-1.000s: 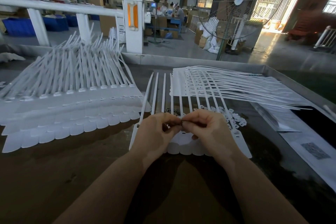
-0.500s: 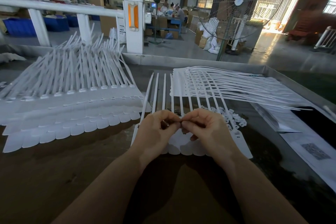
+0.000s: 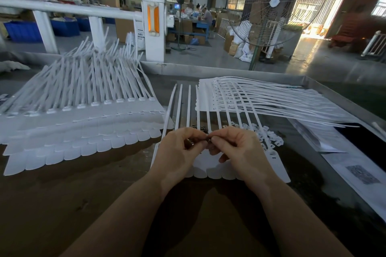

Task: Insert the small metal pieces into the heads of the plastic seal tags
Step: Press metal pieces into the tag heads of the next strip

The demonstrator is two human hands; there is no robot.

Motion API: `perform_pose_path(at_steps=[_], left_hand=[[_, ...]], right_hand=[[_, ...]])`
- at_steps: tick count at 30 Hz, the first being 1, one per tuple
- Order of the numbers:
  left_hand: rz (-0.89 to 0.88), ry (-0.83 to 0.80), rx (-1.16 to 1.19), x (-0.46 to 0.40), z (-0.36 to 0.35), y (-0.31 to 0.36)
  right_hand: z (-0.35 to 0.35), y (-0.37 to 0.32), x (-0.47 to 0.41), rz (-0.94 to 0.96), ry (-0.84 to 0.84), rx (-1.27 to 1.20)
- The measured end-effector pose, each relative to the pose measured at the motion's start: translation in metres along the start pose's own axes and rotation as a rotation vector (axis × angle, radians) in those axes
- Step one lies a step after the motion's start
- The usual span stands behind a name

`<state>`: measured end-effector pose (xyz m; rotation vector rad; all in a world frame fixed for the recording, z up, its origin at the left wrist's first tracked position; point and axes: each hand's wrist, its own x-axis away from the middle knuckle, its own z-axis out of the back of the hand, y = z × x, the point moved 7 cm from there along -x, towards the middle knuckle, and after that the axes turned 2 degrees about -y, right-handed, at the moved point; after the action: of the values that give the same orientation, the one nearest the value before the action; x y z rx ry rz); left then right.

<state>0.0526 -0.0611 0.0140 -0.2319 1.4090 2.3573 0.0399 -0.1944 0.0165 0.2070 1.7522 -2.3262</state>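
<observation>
Your curled fingers hid the tag heads; your left hand (image 3: pixel 177 150) and right hand (image 3: pixel 240 148) pinched small dark metal pieces (image 3: pixel 208 140) over the white seal tags (image 3: pixel 200 170).

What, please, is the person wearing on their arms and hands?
Nothing that shows: the left hand and the right hand are bare, with no gloves, rings or watch in view. Both forearms are bare to the frame's edge, so no sleeves show.

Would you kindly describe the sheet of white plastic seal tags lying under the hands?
The joined sheet of white plastic seal tags lies flat on the dark brown worktable. Its scalloped flag ends face the person; its thin straps run away, across another sheet. Both hands, left and right, hover over its heads, hiding most.
</observation>
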Motion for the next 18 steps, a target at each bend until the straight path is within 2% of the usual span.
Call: perform_pose_path(at_steps=[18], left_hand=[[0.079,0.037,0.035,-0.0008,0.0002,-0.0069]], right_hand=[[0.0035,-0.0001,-0.0002,0.007,0.014,0.062]])
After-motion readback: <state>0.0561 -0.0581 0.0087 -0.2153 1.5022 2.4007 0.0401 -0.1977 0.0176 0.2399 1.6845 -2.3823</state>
